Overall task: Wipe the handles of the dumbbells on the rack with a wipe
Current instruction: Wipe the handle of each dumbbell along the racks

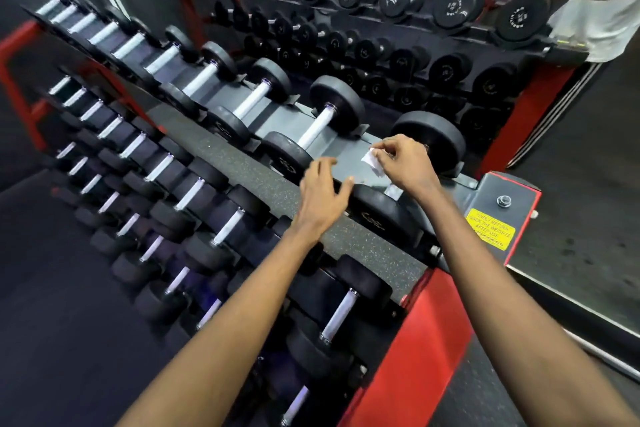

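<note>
white wipe (pixel 371 163) pinched in the right grip (pixel 403 163), left grip (pixel 323 198) open just beside it

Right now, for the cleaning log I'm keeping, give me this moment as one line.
right hand: pinches wipe over rightmost top-tier dumbbell | left hand: open, holds nothing | wiping contact: cannot tell

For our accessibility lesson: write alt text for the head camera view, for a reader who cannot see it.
A person's right hand pinches a small white wipe over the nearest dumbbell on the top shelf of a red rack; the open left hand is beside it. More dumbbells fill the shelves.
</note>
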A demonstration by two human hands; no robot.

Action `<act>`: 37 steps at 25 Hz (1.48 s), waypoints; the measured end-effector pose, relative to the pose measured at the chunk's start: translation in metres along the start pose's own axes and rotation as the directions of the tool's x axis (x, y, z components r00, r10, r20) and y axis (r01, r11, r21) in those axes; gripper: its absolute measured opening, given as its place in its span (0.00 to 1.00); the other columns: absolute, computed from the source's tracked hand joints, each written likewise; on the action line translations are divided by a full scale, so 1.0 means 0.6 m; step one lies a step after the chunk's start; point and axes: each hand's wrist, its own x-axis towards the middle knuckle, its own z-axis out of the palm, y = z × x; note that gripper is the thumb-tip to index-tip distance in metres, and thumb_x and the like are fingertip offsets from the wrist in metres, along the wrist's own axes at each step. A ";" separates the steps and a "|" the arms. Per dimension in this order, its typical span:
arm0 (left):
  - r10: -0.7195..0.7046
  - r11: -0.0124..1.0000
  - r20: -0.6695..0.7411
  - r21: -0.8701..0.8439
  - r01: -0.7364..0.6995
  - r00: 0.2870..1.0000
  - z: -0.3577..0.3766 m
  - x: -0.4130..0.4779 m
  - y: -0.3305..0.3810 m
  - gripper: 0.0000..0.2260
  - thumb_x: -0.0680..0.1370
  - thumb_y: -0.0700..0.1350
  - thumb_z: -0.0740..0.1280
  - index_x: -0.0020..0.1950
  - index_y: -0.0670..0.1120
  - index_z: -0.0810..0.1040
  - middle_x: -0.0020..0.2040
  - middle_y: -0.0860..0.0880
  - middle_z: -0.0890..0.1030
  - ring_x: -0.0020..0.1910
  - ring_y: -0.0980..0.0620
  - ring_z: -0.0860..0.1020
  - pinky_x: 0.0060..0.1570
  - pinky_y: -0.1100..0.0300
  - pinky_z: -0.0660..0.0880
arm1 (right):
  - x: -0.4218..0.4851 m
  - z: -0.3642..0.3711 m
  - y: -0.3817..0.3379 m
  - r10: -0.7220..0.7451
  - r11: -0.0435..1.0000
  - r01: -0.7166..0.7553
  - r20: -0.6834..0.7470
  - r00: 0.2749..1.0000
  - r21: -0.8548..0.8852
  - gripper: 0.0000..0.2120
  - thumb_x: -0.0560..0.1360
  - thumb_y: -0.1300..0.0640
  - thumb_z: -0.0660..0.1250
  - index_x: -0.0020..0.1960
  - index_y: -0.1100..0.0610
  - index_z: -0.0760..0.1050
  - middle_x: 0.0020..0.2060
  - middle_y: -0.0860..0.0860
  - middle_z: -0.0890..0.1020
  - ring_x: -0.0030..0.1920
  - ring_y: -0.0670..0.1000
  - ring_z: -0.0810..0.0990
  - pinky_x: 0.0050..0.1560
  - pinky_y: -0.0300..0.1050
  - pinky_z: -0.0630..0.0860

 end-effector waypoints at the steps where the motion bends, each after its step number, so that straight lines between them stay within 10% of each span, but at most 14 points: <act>1: 0.019 0.999 -0.043 0.043 -0.017 0.999 -0.012 0.020 -0.018 0.23 0.82 0.51 0.65 0.73 0.43 0.67 0.72 0.43 0.67 0.70 0.51 0.66 0.75 0.39 0.62 | 0.004 0.007 -0.009 -0.007 1.000 0.007 0.006 1.000 0.005 0.10 0.77 0.55 0.65 0.51 0.54 0.85 0.48 0.52 0.84 0.50 0.51 0.80 0.54 0.46 0.74; 6: 0.019 0.963 -0.025 0.271 -0.011 1.000 -0.071 0.097 -0.123 0.35 0.80 0.55 0.67 0.80 0.40 0.58 0.80 0.37 0.55 0.80 0.39 0.53 0.79 0.39 0.50 | 0.032 0.044 -0.065 -0.021 1.000 0.021 0.006 1.000 -0.016 0.10 0.77 0.55 0.65 0.52 0.54 0.84 0.51 0.50 0.83 0.53 0.50 0.80 0.56 0.44 0.74; 12: 0.040 0.984 0.169 0.163 -0.068 0.985 -0.119 0.146 -0.202 0.46 0.75 0.71 0.64 0.82 0.47 0.49 0.82 0.41 0.51 0.81 0.42 0.49 0.78 0.41 0.48 | 0.079 0.100 -0.138 0.097 0.995 -0.096 -0.046 0.994 0.030 0.09 0.78 0.54 0.66 0.51 0.53 0.84 0.47 0.47 0.85 0.48 0.45 0.80 0.48 0.36 0.71; 17: 0.080 0.981 0.235 0.152 -0.118 0.969 -0.128 0.150 -0.204 0.46 0.77 0.70 0.63 0.81 0.42 0.50 0.81 0.38 0.51 0.80 0.39 0.48 0.79 0.41 0.48 | 0.120 0.158 -0.166 0.172 0.985 -0.169 -0.111 0.979 0.036 0.08 0.78 0.56 0.67 0.49 0.56 0.84 0.40 0.46 0.82 0.38 0.41 0.75 0.39 0.27 0.65; 23: 0.152 0.981 0.244 0.081 -0.177 0.958 -0.136 0.156 -0.225 0.42 0.78 0.69 0.60 0.82 0.44 0.52 0.80 0.39 0.53 0.80 0.40 0.51 0.79 0.42 0.51 | 0.153 0.225 -0.157 0.251 0.968 -0.250 -0.008 0.968 0.027 0.06 0.74 0.54 0.71 0.49 0.53 0.86 0.44 0.48 0.86 0.45 0.46 0.83 0.50 0.40 0.77; 32: 0.055 0.997 0.317 -0.069 -0.035 0.947 -0.148 0.180 -0.229 0.47 0.75 0.69 0.66 0.81 0.44 0.50 0.79 0.44 0.56 0.79 0.45 0.55 0.77 0.44 0.58 | 0.162 0.224 -0.134 0.202 0.977 -0.211 0.176 0.964 0.038 0.06 0.73 0.60 0.73 0.49 0.53 0.86 0.38 0.37 0.82 0.35 0.28 0.77 0.39 0.22 0.68; 37: 0.040 0.996 0.273 -0.087 -0.016 0.961 -0.139 0.179 -0.226 0.44 0.75 0.66 0.69 0.80 0.44 0.53 0.78 0.44 0.58 0.78 0.45 0.56 0.76 0.47 0.57 | 0.156 0.252 -0.113 0.350 0.921 -0.345 0.001 0.937 0.180 0.06 0.71 0.58 0.74 0.46 0.55 0.79 0.38 0.44 0.81 0.39 0.43 0.79 0.43 0.36 0.72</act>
